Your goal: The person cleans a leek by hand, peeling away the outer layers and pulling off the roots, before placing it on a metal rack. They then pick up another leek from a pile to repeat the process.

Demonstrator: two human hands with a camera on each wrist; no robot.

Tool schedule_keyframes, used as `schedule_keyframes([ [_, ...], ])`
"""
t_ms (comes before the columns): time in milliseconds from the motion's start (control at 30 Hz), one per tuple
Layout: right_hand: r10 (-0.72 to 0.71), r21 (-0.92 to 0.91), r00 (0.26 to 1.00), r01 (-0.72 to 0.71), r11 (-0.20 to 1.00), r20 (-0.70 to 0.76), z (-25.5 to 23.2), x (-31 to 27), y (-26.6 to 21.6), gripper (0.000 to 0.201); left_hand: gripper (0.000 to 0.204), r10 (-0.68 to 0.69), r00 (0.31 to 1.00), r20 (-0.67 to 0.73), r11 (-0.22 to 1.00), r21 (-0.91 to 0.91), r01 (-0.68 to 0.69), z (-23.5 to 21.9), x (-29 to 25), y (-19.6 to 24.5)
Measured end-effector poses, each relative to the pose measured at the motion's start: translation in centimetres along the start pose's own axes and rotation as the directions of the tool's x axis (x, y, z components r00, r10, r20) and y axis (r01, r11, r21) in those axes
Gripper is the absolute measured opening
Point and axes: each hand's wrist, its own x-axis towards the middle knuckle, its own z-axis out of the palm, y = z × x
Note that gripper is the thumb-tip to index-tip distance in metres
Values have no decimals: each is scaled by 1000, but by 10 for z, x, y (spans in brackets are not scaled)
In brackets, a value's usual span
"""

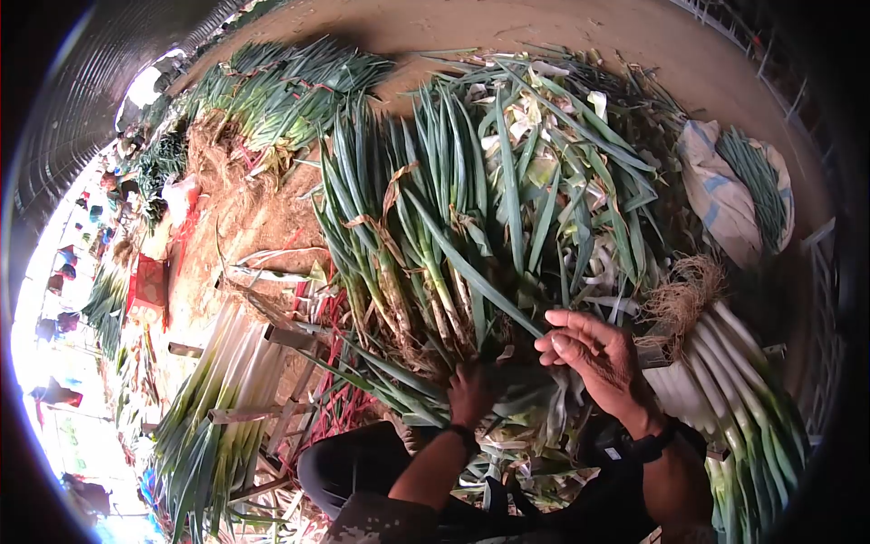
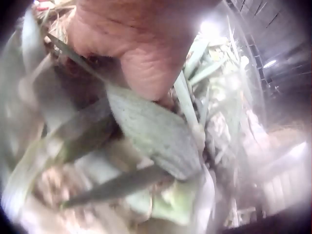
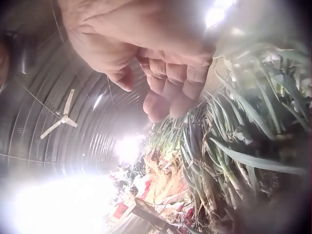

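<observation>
My left hand (image 1: pixel 471 396) is low in the middle of the head view, at the foot of the standing green onions (image 1: pixel 444 163). In the left wrist view that hand (image 2: pixel 141 44) grips among broad green leaves (image 2: pixel 151 129), its fingertips mostly hidden. To the right, my right hand (image 1: pixel 598 363) is raised with loosely bent fingers, near the tip of a long leaf (image 1: pixel 471 272). The right wrist view shows this hand (image 3: pixel 146 63) holding nothing, thumb apart from the fingers.
Trimmed white-stemmed leeks lie at left (image 1: pixel 222 381) and right (image 1: pixel 739 390). A heap of leaf scraps (image 1: pixel 580 181) is beyond the hands, with a woven sack (image 1: pixel 720 195) at right. Red strings (image 1: pixel 340 390) hang beside a wooden frame (image 1: pixel 290 337).
</observation>
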Motion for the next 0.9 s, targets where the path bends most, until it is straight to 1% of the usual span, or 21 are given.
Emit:
schedule_keyframes([
  [100, -12, 10, 1000, 12, 1000, 11, 7, -1, -2, 39, 77, 79, 996, 31, 991, 102, -81, 44, -35, 3],
  [167, -13, 19, 1000, 13, 1000, 20, 8, 0, 0, 39, 73, 211, 972, 105, 976, 40, -216, 84, -61, 7],
  [200, -22, 24, 999, 21, 1000, 24, 8, 1, -1, 39, 71, 281, 951, 133, 959, 10, -284, 85, -65, 15],
  [233, -23, 4, 1000, 23, 1000, 10, 8, 2, -3, 38, 69, 316, 935, 160, 948, -81, -307, 85, -69, 20],
  [267, -29, 63, 999, 30, 998, -17, 10, 4, -2, 37, 67, 353, 917, 187, 931, -171, -324, 86, -78, 24],
  [300, -29, 53, 999, 30, 998, -34, 9, 5, -2, 36, 65, 392, 896, 209, 905, -260, -335, 80, -87, 30],
  [333, -27, 42, 998, 29, 999, -50, 7, 6, -2, 36, 63, 341, 863, 372, 935, -231, -270, 62, -81, 38],
  [367, -32, 41, 998, 34, 999, -50, 6, 5, -3, 36, 60, 277, 804, 526, 960, -189, -208, 34, -63, 48],
  [400, -37, 40, 998, 39, 998, -52, 5, 5, -4, 36, 59, 203, 720, 663, 979, -134, -153, 18, -54, 51],
  [467, -45, 41, 997, 48, 998, -66, -2, 5, -2, 36, 51, 200, 783, 589, 971, -12, -239, 27, -29, 31],
  [500, -33, 15, 996, 35, 999, -79, -7, 9, 0, 36, 50, 6, 884, 467, 999, -41, 15, 14, -23, 27],
  [533, -19, -10, 995, 18, 1000, -94, -13, 13, 5, 36, 56, -27, 955, 295, 988, -136, 70, 9, -23, 18],
  [567, -13, -35, 995, 9, 999, -103, -21, 21, 21, 38, 63, -82, 989, 121, 965, -238, 109, 5, -28, 10],
  [600, -51, -210, 994, 30, 977, -94, -29, 29, 37, 45, 65, -132, 989, 71, 955, -258, 146, 2, -33, 3],
  [667, -80, -476, 997, 62, 877, -17, -51, 42, 97, 55, 70, -236, 971, -32, 925, -314, 215, 2, -40, -3],
  [700, 59, -554, 998, -55, 831, -10, -56, 38, 102, 64, 74, -209, 975, -76, 948, -259, 183, 9, -47, -7],
  [733, 163, -686, 987, -112, 718, 10, -67, 36, 118, 69, 77, -177, 977, -118, 968, -200, 151, 17, -56, -15],
  [767, 148, -765, 988, -64, 641, 42, -76, 35, 135, 71, 80, -141, 977, -159, 983, -142, 119, 25, -63, -23],
  [800, 135, -835, 988, -8, 550, 80, -83, 38, 150, 72, 82, -150, 976, -155, 981, -149, 127, 25, -68, -22],
  [867, 102, -858, 991, 19, 514, 83, -88, 45, 177, 74, 86, -177, 972, -151, 974, -167, 152, 17, -78, -16],
  [900, 88, -866, 992, 36, 499, 92, -90, 52, 191, 75, 90, -297, 947, -124, 927, -274, 255, 23, -80, -17],
])
